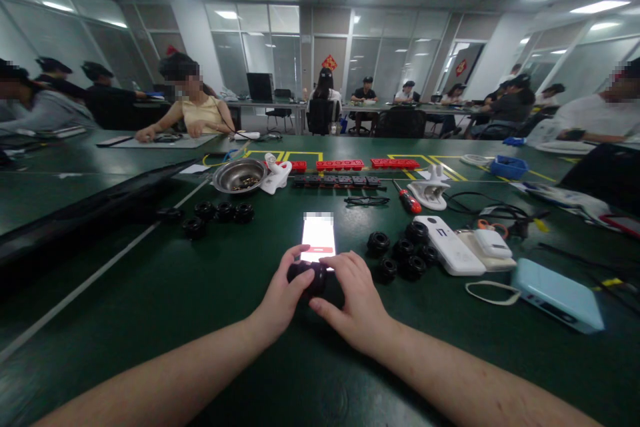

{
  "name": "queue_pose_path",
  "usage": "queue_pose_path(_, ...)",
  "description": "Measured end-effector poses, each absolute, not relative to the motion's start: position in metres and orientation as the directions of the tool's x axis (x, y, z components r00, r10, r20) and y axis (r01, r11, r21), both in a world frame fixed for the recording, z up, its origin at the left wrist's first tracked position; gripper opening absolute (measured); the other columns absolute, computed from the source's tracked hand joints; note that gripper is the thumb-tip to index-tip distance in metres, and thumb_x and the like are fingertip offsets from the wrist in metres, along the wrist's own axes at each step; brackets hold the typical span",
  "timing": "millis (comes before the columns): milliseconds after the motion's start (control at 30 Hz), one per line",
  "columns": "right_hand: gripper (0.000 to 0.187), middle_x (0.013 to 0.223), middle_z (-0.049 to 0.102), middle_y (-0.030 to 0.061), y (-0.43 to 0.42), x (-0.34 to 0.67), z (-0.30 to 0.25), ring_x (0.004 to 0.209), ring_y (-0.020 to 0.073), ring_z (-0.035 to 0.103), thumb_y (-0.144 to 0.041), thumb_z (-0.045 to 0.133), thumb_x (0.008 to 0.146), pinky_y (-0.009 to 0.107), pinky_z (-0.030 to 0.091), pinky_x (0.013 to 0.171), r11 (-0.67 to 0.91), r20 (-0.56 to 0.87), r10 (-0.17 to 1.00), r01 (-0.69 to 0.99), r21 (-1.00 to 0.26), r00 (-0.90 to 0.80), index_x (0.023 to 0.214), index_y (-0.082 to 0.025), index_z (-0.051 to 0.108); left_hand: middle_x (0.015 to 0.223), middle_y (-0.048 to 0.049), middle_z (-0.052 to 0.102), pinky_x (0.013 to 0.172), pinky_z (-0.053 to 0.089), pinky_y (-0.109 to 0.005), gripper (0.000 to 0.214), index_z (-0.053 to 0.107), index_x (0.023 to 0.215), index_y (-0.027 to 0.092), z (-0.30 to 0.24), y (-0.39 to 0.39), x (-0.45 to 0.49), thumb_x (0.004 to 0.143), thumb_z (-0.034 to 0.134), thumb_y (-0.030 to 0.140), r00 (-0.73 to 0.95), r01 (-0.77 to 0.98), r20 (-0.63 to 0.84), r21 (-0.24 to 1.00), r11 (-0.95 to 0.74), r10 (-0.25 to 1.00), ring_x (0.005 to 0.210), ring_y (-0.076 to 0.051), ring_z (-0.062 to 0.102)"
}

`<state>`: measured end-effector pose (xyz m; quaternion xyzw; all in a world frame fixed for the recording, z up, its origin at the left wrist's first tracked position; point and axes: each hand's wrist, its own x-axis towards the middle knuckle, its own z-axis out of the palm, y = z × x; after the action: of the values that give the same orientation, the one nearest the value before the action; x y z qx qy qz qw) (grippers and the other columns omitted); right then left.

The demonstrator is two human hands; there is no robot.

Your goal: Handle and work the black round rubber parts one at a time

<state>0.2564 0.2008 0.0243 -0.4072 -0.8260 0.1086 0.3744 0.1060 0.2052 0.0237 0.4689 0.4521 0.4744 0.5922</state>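
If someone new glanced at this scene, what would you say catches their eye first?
Probably the lit phone glowing at the centre of the dark green table, with the left hand and right hand closed around a small black part just below it. Next, the red blocks behind.

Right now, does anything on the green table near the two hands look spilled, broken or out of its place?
Nothing stands out. The left hand and right hand both hold one black round part just below a lit phone. Similar black parts sit in loose groups at the left and right, none visibly broken. The metal bowl stands upright.
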Motion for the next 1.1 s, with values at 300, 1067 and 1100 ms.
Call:
queue_pose_path(300,0.038,0.105,0.052,0.0079,0.2,0.257,0.023,0.099,0.0233,0.044,-0.017,0.059,0.072,0.041,0.035,0.089,0.725,0.606,0.675,0.531,-0.439,-0.421,0.107,-0.018,0.046,0.081,-0.0014,0.052,0.049,0.041,-0.026,0.046,0.04,0.108,0.02,0.015,0.21,0.106,0.07,0.055,0.041,0.235,-0.088,-0.124,0.985,0.148,0.964,0.059,-0.015,0.052)
queue_pose_path(1067,0.032,0.098,0.056,0.007,0.202,0.257,0.023,0.095,0.0239,0.047,-0.03,0.059,0.075,0.045,0.035,0.089,0.683,0.565,0.718,0.563,-0.465,-0.405,0.102,-0.018,0.048,0.094,-0.0023,0.053,0.077,0.041,-0.033,0.049,0.042,0.111,0.022,0.015,0.207,0.102,0.066,0.06,0.031,0.288,-0.259,0.002,0.963,0.076,0.958,0.087,-0.021,0.052)
queue_pose_path(1100,0.033,0.101,0.056,0.0071,0.202,0.257,0.023,0.097,0.0238,0.047,-0.027,0.058,0.075,0.045,0.033,0.091,0.702,0.579,0.699,0.555,-0.446,-0.419,0.104,-0.018,0.047,0.094,-0.0029,0.053,0.073,0.042,-0.032,0.046,0.043,0.11,0.021,0.015,0.208,0.102,0.068,0.058,0.034,0.289,-0.243,-0.02,0.966,0.094,0.957,0.085,-0.021,0.053)
